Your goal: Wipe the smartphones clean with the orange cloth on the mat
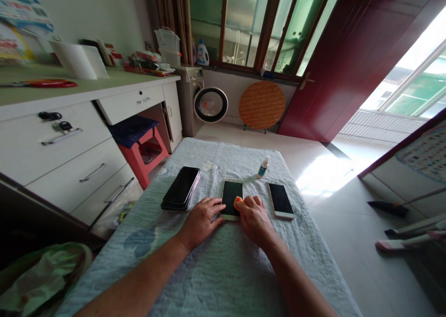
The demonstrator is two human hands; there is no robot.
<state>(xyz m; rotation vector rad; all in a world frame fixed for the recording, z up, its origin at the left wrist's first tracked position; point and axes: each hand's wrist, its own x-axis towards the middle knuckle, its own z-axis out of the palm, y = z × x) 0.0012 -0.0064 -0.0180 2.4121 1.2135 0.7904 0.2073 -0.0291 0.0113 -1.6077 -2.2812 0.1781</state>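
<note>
Plainly, in the head view, a pale-framed smartphone (230, 199) lay flat just below the centre of the frame. The left hand (202, 217), fingers loosely spread, touched its left edge; the right hand (254, 218) pinched an orange pad (238, 201) against its dark front. It seemed light, stiff, slick and breakable, best held by its side edges.

I'm honestly reading zero words on my feed, the spray bottle label (262, 170) blurring out, the detergent bottle label (201, 56) looking way too tiny, the blue packaging print (23, 9) up left just smearing
</note>
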